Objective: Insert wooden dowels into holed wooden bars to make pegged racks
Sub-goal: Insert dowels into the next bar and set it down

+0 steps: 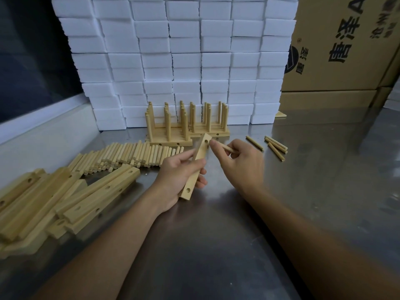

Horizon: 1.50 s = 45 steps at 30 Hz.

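Observation:
My left hand (180, 177) grips a holed wooden bar (195, 169), tilted with its far end up and to the right; a hole shows near each end. My right hand (240, 162) pinches a wooden dowel (227, 148) whose tip sits at the hole near the bar's upper end. Several loose dowels (276, 146) lie on the table to the right of my right hand. A long heap of dowels (129, 155) lies to the left. Finished pegged racks (186, 126) stand behind my hands.
A pile of holed bars (65, 202) covers the left of the steel table (216, 245). Stacked white foam blocks (184, 61) form a wall at the back. Cardboard boxes (337, 50) stand at the back right.

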Each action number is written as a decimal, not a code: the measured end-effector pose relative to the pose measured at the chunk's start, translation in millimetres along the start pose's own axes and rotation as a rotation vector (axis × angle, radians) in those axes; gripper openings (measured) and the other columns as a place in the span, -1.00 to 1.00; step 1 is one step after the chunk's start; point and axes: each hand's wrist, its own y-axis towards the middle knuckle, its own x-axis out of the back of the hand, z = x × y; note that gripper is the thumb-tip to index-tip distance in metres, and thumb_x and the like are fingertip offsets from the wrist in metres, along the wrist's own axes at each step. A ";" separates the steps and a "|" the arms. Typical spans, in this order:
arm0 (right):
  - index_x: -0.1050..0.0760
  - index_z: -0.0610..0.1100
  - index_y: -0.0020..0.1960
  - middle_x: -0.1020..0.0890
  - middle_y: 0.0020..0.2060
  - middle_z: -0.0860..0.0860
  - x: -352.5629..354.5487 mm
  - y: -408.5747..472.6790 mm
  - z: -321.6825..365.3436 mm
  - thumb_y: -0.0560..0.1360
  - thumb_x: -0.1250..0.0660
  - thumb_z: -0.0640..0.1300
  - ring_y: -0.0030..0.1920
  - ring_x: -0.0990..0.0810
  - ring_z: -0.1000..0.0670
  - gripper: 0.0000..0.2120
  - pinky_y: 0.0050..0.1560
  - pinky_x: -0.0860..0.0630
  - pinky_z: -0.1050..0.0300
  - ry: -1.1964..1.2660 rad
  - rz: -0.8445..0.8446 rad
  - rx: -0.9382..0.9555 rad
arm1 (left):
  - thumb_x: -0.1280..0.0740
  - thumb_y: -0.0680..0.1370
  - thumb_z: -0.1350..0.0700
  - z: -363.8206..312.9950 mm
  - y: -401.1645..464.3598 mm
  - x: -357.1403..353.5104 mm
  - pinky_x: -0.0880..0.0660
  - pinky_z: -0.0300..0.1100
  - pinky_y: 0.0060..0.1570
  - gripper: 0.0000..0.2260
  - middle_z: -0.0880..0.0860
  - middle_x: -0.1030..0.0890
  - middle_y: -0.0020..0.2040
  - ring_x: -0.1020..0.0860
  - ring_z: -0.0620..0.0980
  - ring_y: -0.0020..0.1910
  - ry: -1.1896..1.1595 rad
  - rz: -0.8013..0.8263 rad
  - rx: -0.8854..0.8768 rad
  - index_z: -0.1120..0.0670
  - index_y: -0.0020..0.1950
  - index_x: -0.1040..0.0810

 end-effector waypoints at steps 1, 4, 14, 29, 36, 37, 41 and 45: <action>-0.46 -0.08 -0.33 -0.37 -0.53 0.14 -0.1 -0.1 0.9 0.47 -0.32 0.30 -0.49 -0.35 0.13 -0.54 -0.41 -0.24 0.23 0.008 0.011 0.018 | -0.42 0.54 0.23 0.3 -0.3 -0.1 -0.56 -0.17 -0.39 -0.68 0.11 -0.62 -0.31 -0.60 0.06 -0.40 0.011 0.008 -0.002 0.03 0.27 -0.59; -0.43 -0.06 -0.35 -0.35 -0.53 0.14 -0.3 -1.6 3.9 0.52 -0.35 0.18 -0.49 -0.33 0.12 -0.60 -0.41 -0.23 0.22 0.040 0.040 0.077 | -0.43 0.53 0.23 0.2 -0.6 0.6 -0.55 -0.17 -0.41 -0.68 0.10 -0.61 -0.31 -0.58 0.05 -0.41 0.009 0.022 -0.003 0.05 0.28 -0.59; -0.59 -0.15 -0.17 -0.49 -0.44 0.04 -2.3 -2.5 3.2 0.59 -0.30 0.04 -0.42 -0.44 0.03 -0.70 -0.39 -0.39 0.12 0.029 0.113 0.150 | -0.44 0.52 0.24 4.7 1.1 3.6 -0.43 -0.23 -0.48 -0.59 0.04 -0.56 -0.35 -0.50 0.01 -0.45 0.073 -0.009 -0.044 0.02 0.35 -0.57; -0.60 -0.20 -0.18 -0.53 -0.38 -0.04 7.3 1.7 5.9 0.63 -0.25 0.02 -0.39 -0.45 -0.09 -0.64 -0.31 -0.39 -0.02 -0.317 0.129 0.334 | -0.31 0.50 0.37 -1.6 -7.8 -5.4 -0.38 -0.19 -0.47 -0.53 -0.11 -0.65 -0.22 -0.42 -0.03 -0.54 0.419 -0.174 -0.182 0.01 0.36 -0.56; -0.50 -0.14 -0.18 -0.49 -0.41 -0.01 5.9 -6.5 8.2 0.65 -0.16 0.09 -0.44 -0.45 -0.09 -0.62 -0.40 -0.38 0.02 -0.385 0.194 0.301 | -0.30 0.47 0.39 -7.1 -9.1 5.6 -0.38 -0.11 -0.53 -0.49 0.39 -0.60 -0.21 -0.38 0.05 -0.53 0.548 -0.146 -0.227 -0.11 0.27 -0.59; -0.50 -0.14 -0.16 -0.51 -0.40 -0.02 4.6 -7.3 8.5 0.65 -0.15 0.10 -0.42 -0.46 -0.09 -0.62 -0.38 -0.42 -0.01 -0.375 0.215 0.267 | -0.31 0.47 0.37 -6.5 -7.8 7.0 -0.40 -0.05 -0.52 -0.50 0.34 -0.60 -0.26 -0.38 0.06 -0.51 0.569 -0.139 -0.234 -0.11 0.27 -0.60; -0.50 -0.15 -0.25 -0.47 -0.47 -0.01 0.5 -6.4 11.5 0.63 -0.22 0.04 -0.44 -0.43 -0.03 -0.63 -0.39 -0.40 0.02 -0.120 0.298 0.108 | -0.33 0.47 0.31 -3.4 -3.4 13.4 -0.38 0.02 -0.51 -0.54 -0.05 -0.60 -0.40 -0.36 0.04 -0.49 0.666 -0.125 -0.249 -0.06 0.31 -0.59; -0.50 -0.16 -0.27 -0.48 -0.46 0.01 2.8 -3.2 11.9 0.63 -0.22 0.03 -0.45 -0.42 0.08 -0.62 -0.40 -0.38 0.13 0.036 0.364 -0.035 | -0.33 0.48 0.30 -2.9 -4.5 12.9 -0.35 -0.15 -0.52 -0.55 -0.22 -0.56 -0.42 -0.36 -0.07 -0.52 0.742 -0.127 -0.274 -0.03 0.33 -0.58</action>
